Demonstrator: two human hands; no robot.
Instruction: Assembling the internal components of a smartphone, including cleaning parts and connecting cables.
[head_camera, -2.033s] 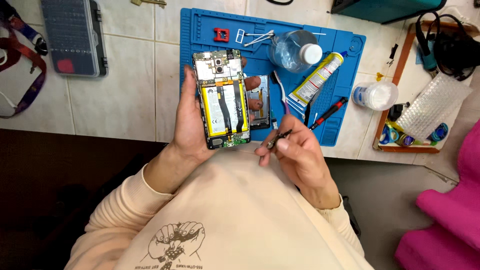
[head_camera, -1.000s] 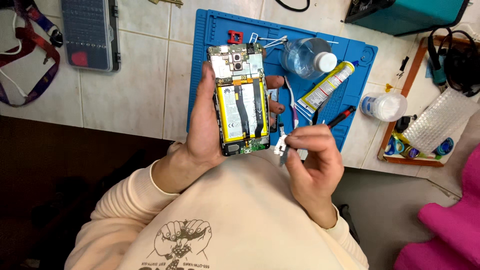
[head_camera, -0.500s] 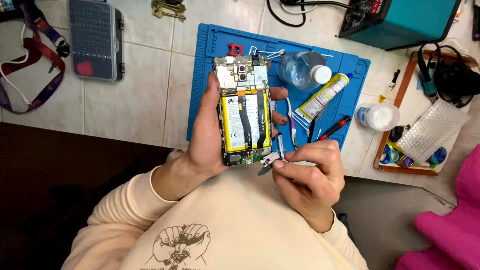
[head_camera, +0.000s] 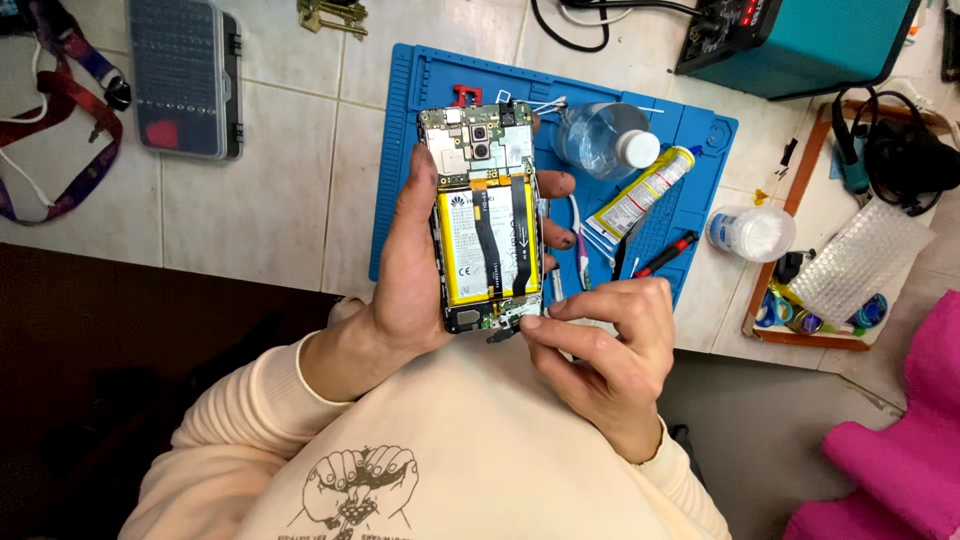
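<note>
My left hand (head_camera: 405, 270) grips an opened smartphone (head_camera: 485, 215) upright above the table edge, its back cover off. A yellow battery, black flex cables and a green circuit board with camera modules show inside. My right hand (head_camera: 600, 355) is at the phone's bottom end, thumb and forefinger pinched on a small dark part (head_camera: 505, 325) at the lower board. Behind the phone lies a blue work mat (head_camera: 420, 110).
On the mat sit a clear bottle with a white cap (head_camera: 605, 140), a glue tube (head_camera: 640, 190), a red-handled tool (head_camera: 668, 253) and tweezers. A grey bit case (head_camera: 185, 75) lies left, a teal station (head_camera: 810, 40) at the back, a wooden tray (head_camera: 800, 335) right.
My right hand moved from beside the phone to its bottom edge and pinched a small part there. The phone shifted slightly right and the view tilted upward.
</note>
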